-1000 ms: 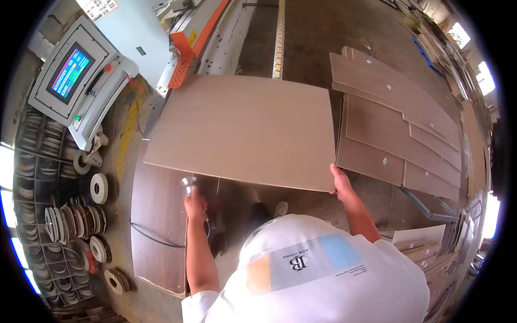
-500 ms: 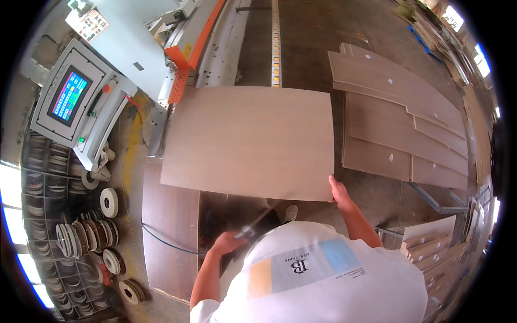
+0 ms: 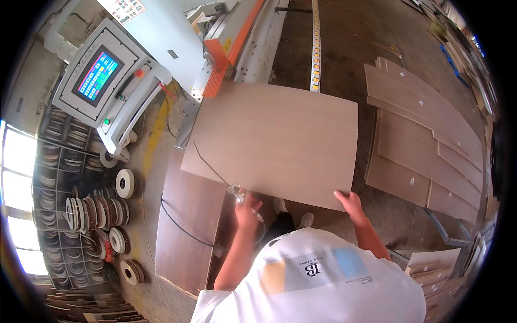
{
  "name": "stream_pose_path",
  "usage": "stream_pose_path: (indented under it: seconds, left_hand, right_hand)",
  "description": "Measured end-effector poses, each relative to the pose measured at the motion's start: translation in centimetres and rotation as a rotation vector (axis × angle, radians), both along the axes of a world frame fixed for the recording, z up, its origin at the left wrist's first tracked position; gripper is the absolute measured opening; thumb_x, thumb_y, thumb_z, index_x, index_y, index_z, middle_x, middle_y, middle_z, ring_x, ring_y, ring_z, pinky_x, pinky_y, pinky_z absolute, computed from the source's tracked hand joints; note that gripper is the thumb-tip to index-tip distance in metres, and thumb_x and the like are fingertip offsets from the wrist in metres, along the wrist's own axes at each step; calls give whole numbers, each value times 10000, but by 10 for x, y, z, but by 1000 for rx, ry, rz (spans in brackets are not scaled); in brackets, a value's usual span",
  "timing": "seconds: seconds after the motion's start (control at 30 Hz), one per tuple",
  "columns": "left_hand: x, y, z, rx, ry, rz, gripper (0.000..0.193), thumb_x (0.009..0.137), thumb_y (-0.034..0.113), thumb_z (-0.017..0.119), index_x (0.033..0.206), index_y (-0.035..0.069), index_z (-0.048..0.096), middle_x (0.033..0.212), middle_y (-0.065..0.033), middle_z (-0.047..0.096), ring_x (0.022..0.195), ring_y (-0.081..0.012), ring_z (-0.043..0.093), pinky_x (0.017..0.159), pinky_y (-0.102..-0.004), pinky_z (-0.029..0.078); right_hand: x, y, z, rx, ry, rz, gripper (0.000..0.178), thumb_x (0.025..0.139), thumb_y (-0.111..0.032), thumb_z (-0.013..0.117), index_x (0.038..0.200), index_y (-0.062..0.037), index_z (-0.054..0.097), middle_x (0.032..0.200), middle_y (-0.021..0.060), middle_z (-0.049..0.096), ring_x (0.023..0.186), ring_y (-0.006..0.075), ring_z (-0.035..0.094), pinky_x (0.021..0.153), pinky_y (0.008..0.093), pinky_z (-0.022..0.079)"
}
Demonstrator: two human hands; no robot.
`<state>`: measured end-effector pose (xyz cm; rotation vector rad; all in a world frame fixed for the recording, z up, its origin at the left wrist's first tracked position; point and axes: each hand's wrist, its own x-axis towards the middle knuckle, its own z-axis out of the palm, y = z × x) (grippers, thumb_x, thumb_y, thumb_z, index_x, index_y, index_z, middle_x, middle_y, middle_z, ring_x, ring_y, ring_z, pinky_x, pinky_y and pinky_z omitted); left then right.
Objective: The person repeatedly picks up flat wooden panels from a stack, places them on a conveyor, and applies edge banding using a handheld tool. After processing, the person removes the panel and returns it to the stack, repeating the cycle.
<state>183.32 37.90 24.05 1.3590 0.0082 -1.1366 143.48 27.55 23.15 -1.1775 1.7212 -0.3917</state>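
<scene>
A large flat brown panel (image 3: pixel 274 140) lies in front of me, its far left corner by the machine's orange bracket. My right hand (image 3: pixel 350 204) grips its near right corner, thumb on the top face. My left hand (image 3: pixel 247 209) is closed round a metal air blow gun (image 3: pixel 236 190) at the panel's near edge. The gun's long thin nozzle reaches over the panel's left part. A dark hose (image 3: pixel 180 227) loops across the brown box-like stand (image 3: pixel 188 215) below and to the left.
A machine with an orange rail (image 3: pixel 245 32) and a control panel with a lit screen (image 3: pixel 98 75) stands far left. Edge-band rolls (image 3: pixel 97 212) fill a rack and floor at left. Stacked brown panels (image 3: pixel 420 134) lie at right beside a metal frame (image 3: pixel 447 229). A narrow roller track (image 3: pixel 316 48) runs away from me.
My left hand has raised the air blow gun from beside my body to over the panel's near left part. My right hand keeps its corner grip. The view has shifted left.
</scene>
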Motion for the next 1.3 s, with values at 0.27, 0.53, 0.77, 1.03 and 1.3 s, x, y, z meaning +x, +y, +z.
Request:
stream_pose_path:
  seconds: [0.27, 0.53, 0.77, 1.03, 1.3]
  left_hand:
    - [-1, -36, 7, -74, 48, 10, 502, 1032, 87, 601, 1514, 108, 463, 1070, -52, 584, 873, -152, 606, 852, -405, 610]
    - [5, -108, 20, -181, 63, -94, 518, 1036, 80, 586, 1531, 126, 439, 990, -54, 570, 846, -160, 611, 855, -405, 609]
    - [25, -159, 20, -60, -158, -347, 511, 1004, 228, 672, 1473, 116, 500, 1138, -117, 619, 1047, -221, 643, 755, -404, 626]
    - [-12, -97, 41, 235, -1576, -1415, 535, 902, 623, 659, 1040, 110, 725, 906, -183, 752, 901, -405, 723, 794, -490, 561]
    - [-111, -59, 61, 370, -1243, -1749, 578, 948, 651, 542, 1230, 167, 686, 1082, -169, 746, 1098, -379, 686, 943, -485, 512]
  right_hand:
    - [9, -38, 9, 16, 68, -27, 539, 869, -475, 770, 1130, -4, 747, 987, 109, 767, 911, 223, 725, 815, 369, 538]
    - [4, -104, -3, -114, 77, -32, 535, 847, -560, 749, 1042, -62, 767, 792, 47, 705, 661, 174, 649, 586, 341, 505]
    - [-9, -163, 0, -38, 49, -62, 645, 854, -621, 708, 1157, -53, 736, 956, 105, 746, 836, 251, 703, 747, 398, 546]
    - [-76, -122, -23, -291, -316, -461, 582, 988, -531, 601, 1364, -88, 629, 1217, 103, 693, 1088, 225, 650, 887, 367, 521]
    - [-221, 48, -125, -185, -604, -999, 415, 997, -409, 650, 1262, -89, 655, 1065, 7, 683, 955, 189, 671, 786, 365, 519]
